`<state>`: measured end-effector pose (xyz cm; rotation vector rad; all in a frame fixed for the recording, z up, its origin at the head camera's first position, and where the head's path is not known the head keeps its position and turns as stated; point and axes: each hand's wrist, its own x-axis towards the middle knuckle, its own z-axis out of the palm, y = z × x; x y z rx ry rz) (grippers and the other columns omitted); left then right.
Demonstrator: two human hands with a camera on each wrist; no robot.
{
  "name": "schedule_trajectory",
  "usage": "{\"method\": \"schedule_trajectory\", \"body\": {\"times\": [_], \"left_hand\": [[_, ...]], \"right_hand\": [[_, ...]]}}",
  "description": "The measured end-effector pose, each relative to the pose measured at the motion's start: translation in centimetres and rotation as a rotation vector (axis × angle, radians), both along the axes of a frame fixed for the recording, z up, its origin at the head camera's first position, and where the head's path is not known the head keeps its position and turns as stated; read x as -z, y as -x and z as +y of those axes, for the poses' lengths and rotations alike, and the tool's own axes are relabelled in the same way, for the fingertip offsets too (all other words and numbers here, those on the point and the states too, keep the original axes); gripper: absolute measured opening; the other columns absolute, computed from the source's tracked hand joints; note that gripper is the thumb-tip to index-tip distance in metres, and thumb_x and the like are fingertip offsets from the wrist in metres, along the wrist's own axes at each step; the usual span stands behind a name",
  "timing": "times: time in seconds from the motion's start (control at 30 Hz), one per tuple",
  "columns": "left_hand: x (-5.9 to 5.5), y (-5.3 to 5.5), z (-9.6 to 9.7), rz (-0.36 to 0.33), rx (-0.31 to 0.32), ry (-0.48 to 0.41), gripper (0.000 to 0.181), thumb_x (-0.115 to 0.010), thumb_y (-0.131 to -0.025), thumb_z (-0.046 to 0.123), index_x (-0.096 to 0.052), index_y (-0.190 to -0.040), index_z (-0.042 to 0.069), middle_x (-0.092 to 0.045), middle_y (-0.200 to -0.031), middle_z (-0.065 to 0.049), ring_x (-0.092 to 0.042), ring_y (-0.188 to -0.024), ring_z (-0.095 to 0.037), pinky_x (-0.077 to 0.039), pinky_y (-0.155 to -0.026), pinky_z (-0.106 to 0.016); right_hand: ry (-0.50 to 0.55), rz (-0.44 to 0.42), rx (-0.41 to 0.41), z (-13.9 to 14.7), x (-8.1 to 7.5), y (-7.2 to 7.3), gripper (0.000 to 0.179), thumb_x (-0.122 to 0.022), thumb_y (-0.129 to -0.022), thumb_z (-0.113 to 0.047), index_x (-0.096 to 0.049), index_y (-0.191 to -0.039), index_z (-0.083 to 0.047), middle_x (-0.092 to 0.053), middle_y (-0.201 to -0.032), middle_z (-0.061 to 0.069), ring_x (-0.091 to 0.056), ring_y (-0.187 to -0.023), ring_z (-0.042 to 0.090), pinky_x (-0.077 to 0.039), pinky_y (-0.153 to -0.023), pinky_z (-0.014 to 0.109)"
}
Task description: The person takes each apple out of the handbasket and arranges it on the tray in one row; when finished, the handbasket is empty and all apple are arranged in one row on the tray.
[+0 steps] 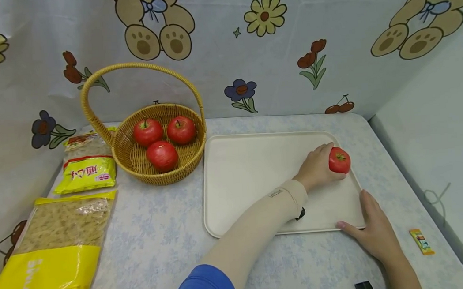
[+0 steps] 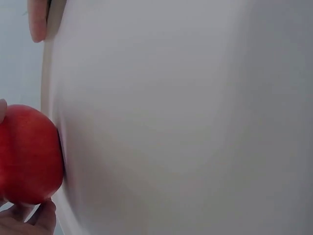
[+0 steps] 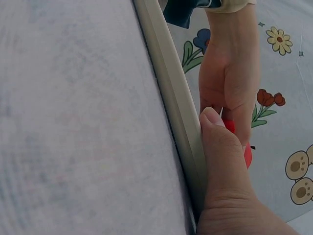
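My left hand [image 1: 316, 168] reaches across the white rectangular tray [image 1: 249, 178] and holds a red apple [image 1: 339, 159] at the tray's right side. In the left wrist view the apple [image 2: 29, 156] shows at the left edge with fingertips around it, low over the tray's surface. My right hand [image 1: 382, 234] grips the tray's near right corner, its thumb on the front rim and its fingers along the right side. The right wrist view has the thumb [image 3: 227, 161] against the raised rim, with part of the apple visible behind the left hand.
Left of the tray stands a wicker basket [image 1: 160, 180] with a tall handle and three red apples. Two yellow food bags [image 1: 52, 275] lie at the far left. A small snack packet [image 1: 422, 241] is on the right, with a wall beyond the table's right edge.
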<state>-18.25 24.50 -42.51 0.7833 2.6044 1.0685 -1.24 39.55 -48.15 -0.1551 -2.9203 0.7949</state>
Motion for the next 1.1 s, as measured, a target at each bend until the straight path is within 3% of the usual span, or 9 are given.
{"method": "schedule_trajectory", "body": {"times": [0.23, 0.37, 0.5, 0.63, 0.83, 0.97, 1.1], "left_hand": [[-1.9, -0.4, -1.1, 0.000, 0.007, -0.030, 0.082, -0.074, -0.085, 0.047, -0.033, -0.153, 0.027, -0.040, -0.152, 0.010, -0.046, -0.126, -0.006, -0.047, -0.089, -0.012], [-3.8, -1.1, -2.1, 0.054, 0.043, -0.067, 0.079, -0.071, -0.086, 0.050, -0.033, -0.153, 0.032, -0.038, -0.152, 0.012, -0.043, -0.127, -0.004, -0.045, -0.088, -0.009], [-6.1, -2.1, -4.3, 0.086, 0.094, -0.144, 0.077, -0.071, -0.087, 0.049, -0.034, -0.152, 0.032, -0.038, -0.151, 0.012, -0.042, -0.127, -0.002, -0.043, -0.082, -0.005], [-8.3, -3.4, -7.6, 0.110, 0.142, -0.251, 0.074, -0.072, -0.087, 0.044, -0.037, -0.150, 0.030, -0.040, -0.149, 0.010, -0.041, -0.126, -0.002, -0.045, -0.082, -0.005], [-10.4, -5.2, -14.0, 0.226, 0.159, -0.338, 0.068, -0.073, -0.088, 0.038, -0.042, -0.147, 0.026, -0.045, -0.146, 0.009, -0.039, -0.134, -0.003, -0.039, -0.108, -0.019], [-10.6, -5.7, -18.7, 0.282, 0.085, -0.379, 0.060, -0.074, -0.088, 0.034, -0.050, -0.141, 0.023, -0.051, -0.141, 0.009, -0.042, -0.134, -0.004, -0.038, -0.111, -0.025], [-10.3, -5.7, -23.5, 0.346, -0.037, -0.404, 0.053, -0.076, -0.086, 0.029, -0.057, -0.134, 0.018, -0.057, -0.135, 0.005, -0.046, -0.132, -0.010, -0.039, -0.111, -0.032]], "right_hand": [[-0.019, -0.019, 0.012, 0.1, 0.1, -0.1, 0.117, -0.081, -0.080, -0.041, -0.005, -0.157, 0.003, -0.014, -0.159, 0.035, -0.017, -0.146, 0.054, -0.014, -0.117, 0.066], [-0.027, -0.016, 0.018, 0.3, 0.1, -0.1, 0.117, -0.081, -0.079, -0.041, -0.005, -0.157, 0.003, -0.014, -0.159, 0.036, -0.017, -0.146, 0.054, -0.014, -0.117, 0.067], [-0.025, -0.024, 0.020, 0.2, 0.2, 0.0, 0.118, -0.082, -0.079, -0.041, -0.004, -0.157, 0.002, -0.013, -0.159, 0.035, -0.016, -0.146, 0.054, -0.014, -0.116, 0.068], [-0.024, -0.036, 0.024, 0.0, 0.1, 0.1, 0.119, -0.081, -0.079, -0.042, -0.004, -0.158, 0.002, -0.012, -0.160, 0.034, -0.015, -0.147, 0.053, -0.015, -0.115, 0.069], [-0.039, -0.059, 0.043, -0.2, 0.2, 0.2, 0.120, -0.080, -0.079, -0.046, -0.003, -0.158, 0.001, -0.010, -0.161, 0.033, -0.014, -0.148, 0.052, -0.018, -0.113, 0.070], [-0.051, -0.066, 0.054, -0.4, 0.2, 0.2, 0.120, -0.079, -0.080, -0.047, -0.001, -0.158, 0.001, -0.010, -0.161, 0.033, -0.013, -0.147, 0.052, -0.016, -0.115, 0.069], [-0.049, -0.068, 0.056, -0.4, 0.2, 0.2, 0.121, -0.079, -0.080, -0.048, 0.000, -0.157, 0.001, -0.008, -0.161, 0.033, -0.012, -0.148, 0.052, -0.014, -0.116, 0.068]]}}
